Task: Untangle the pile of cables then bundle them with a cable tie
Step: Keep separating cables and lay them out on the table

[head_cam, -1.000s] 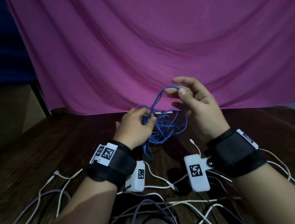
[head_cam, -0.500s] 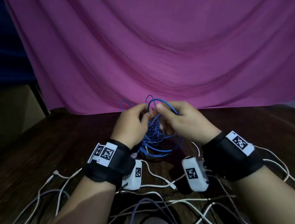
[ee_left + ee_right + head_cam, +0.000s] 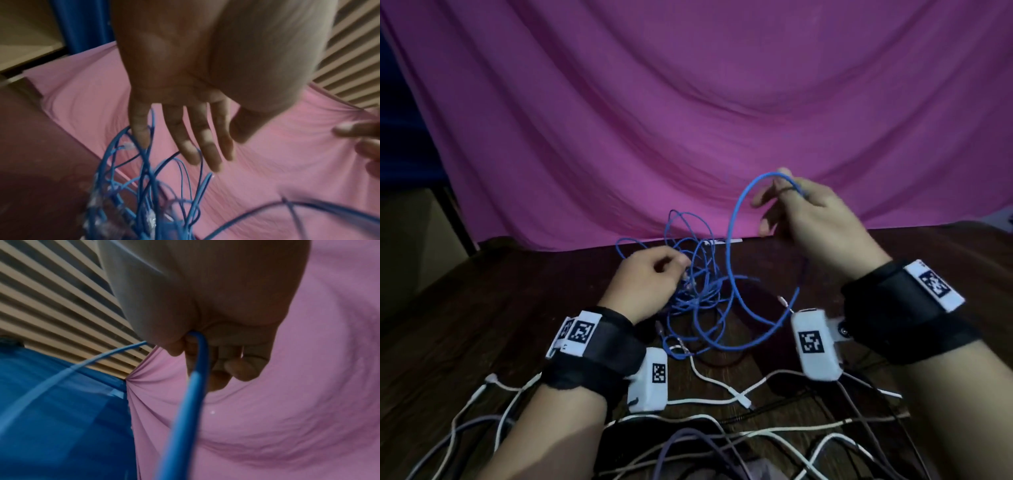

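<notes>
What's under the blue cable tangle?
Dark wooden table shows through the blue cable tangle. A white cable runs in beneath its near edge. The left hand covers the tangle's left side.

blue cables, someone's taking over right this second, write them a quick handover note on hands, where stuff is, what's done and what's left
Right hand: raised over the table, fingers curled round one loop of blue cable drawn up out of the pile.
Left hand: low on the blue tangle; the wrist view shows its fingers straight, threaded among the strands rather than gripping.
Where things are: the tangle lies mid-table in front of the pink cloth; white cables sprawl on the near side.
Done: one loop lifted clear.
Left: most of the pile is knotted; nothing bundled. I cannot pick out a cable tie for sure.
</notes>
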Demonstrator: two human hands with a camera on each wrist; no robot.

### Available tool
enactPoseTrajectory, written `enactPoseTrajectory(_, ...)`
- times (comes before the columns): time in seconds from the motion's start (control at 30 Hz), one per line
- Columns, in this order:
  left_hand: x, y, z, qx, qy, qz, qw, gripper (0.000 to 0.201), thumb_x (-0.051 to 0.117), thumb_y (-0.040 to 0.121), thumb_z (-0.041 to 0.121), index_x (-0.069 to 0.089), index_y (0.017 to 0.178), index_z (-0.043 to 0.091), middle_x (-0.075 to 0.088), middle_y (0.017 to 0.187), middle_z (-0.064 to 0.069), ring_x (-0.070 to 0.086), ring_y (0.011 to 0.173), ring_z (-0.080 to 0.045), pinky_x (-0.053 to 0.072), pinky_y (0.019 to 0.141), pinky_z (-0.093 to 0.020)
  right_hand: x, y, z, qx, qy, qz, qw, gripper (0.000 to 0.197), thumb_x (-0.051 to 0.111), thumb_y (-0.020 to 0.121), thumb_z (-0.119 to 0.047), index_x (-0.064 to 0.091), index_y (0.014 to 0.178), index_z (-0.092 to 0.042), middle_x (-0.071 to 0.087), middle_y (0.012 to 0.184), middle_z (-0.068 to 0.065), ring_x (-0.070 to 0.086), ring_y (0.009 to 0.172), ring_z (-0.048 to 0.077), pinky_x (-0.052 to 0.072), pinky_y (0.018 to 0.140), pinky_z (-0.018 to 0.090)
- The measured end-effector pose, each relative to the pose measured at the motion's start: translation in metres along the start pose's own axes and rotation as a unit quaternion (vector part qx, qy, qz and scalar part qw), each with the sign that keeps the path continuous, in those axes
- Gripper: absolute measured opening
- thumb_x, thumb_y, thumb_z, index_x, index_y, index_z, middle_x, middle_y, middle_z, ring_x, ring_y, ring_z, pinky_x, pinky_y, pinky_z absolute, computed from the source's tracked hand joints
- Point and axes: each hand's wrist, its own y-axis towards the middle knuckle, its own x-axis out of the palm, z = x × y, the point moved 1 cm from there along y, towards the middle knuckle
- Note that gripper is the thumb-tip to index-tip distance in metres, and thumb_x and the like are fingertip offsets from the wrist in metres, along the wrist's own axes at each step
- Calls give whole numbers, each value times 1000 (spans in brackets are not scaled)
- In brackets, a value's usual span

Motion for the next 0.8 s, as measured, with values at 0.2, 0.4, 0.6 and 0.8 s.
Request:
enactPoseTrajectory(0.2, 3, -5, 14, 21, 91, -97, 991, 12, 62, 95, 25, 73, 95, 29, 76, 87, 6, 71, 87, -16, 55, 85, -34, -3, 8, 13, 54, 53, 74, 994, 43, 36, 110, -36, 66, 92, -11, 55, 43, 0, 35, 33, 8, 24, 35, 18)
enactPoseTrajectory(0.4, 7, -9, 26, 8, 31, -102, 994, 17, 61, 99, 36, 71, 102, 22, 76, 96, 0, 71, 94, -20, 53, 94, -37, -21, 7, 9, 102, 135, 110, 979, 31, 35, 111, -28, 60, 107, -9, 53, 44, -1, 35, 27, 11, 19, 35, 10)
enactPoseTrajectory(0.6, 7, -16, 56, 151, -48, -107, 982, 38, 50, 96, 58, 76, 105, 32, 76, 101, 14, 67, 92, 3, 50, 94, -27, -16, 7, 11, 154, 229, 39, 960, 29, 38, 111, -26, 59, 104, -7, 54, 47, -2, 48, 33, 8, 33, 32, 15)
enactPoseTrajectory(0.8, -3, -9, 42, 75, -209, 5, 975, 41, 47, 107, 37, 69, 81, 15, 48, 49, 8, 46, 53, -13, 50, 77, -38, -40, 13, 9, 173, 442, 138, 869, 27, 51, 106, -28, 54, 95, -3, 63, 81, 12, 75, 64, 18, 62, 60, 28)
